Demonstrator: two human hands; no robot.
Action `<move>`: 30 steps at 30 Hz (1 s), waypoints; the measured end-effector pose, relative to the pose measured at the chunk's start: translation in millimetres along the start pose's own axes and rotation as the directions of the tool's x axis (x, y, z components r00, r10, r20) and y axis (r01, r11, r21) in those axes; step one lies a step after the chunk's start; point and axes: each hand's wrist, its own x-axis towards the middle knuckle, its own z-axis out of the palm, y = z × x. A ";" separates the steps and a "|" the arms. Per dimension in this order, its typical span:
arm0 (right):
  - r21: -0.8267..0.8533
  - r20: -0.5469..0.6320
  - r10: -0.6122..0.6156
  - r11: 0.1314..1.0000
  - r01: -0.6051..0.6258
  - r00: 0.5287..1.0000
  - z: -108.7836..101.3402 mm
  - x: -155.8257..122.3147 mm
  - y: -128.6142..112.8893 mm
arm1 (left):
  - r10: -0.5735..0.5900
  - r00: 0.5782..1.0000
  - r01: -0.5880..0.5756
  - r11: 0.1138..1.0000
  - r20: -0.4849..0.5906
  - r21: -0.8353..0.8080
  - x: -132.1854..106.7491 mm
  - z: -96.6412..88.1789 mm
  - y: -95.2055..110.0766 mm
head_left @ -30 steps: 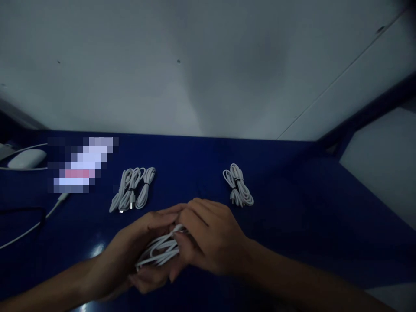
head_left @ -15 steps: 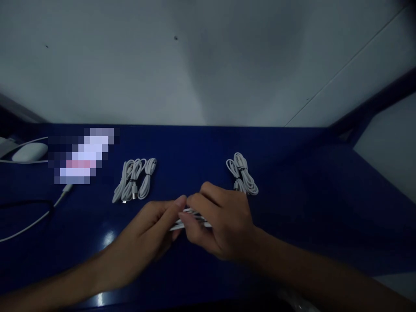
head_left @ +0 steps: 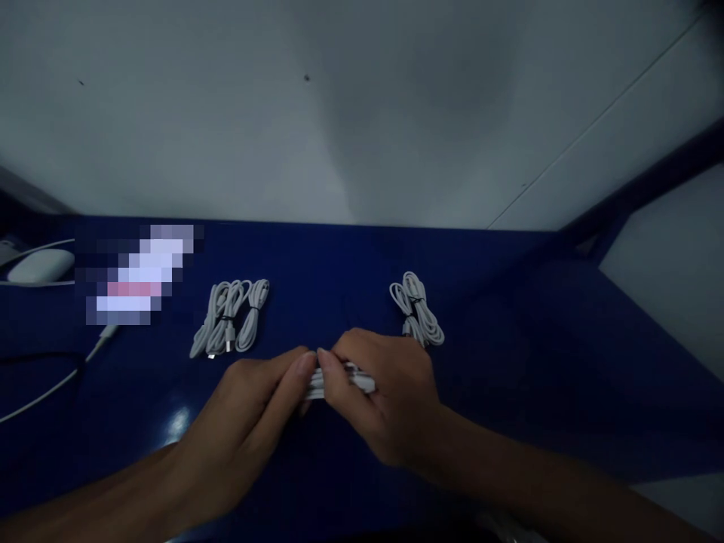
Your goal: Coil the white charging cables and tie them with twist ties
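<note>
Between my two hands is a folded white charging cable [head_left: 317, 386], held above the blue table near its middle. My left hand [head_left: 263, 411] is closed on the cable's left end, its thumb on top. My right hand [head_left: 388, 388] grips the other side, with thumb and fingers round the strands; a white connector end [head_left: 365, 382] shows beneath its fingers. The two thumb tips nearly meet over the bundle. Much of the cable is hidden inside the hands. Just beyond my right hand lies another tied white cable bundle [head_left: 418, 305], partly covered by it.
Several tied white cables [head_left: 229, 317] lie side by side at left centre, metal plugs towards me. A blurred-out bright device [head_left: 141, 275] has a white lead [head_left: 73, 373] attached. A white rounded object [head_left: 42, 265] sits at far left. A pale wall [head_left: 226, 136] rises behind the blue table [head_left: 317, 271].
My thumbs have shifted along the bundle and now lie almost tip to tip on it. The cable strands sit closer together, and a connector shows more clearly. The view has moved slightly.
</note>
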 end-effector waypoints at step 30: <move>-0.087 0.000 -0.060 0.994 0.060 0.998 -1.2 -0.6 12.1 | -0.042 0.995 0.048 0.997 0.091 -0.067 3.7 -1.9 8.8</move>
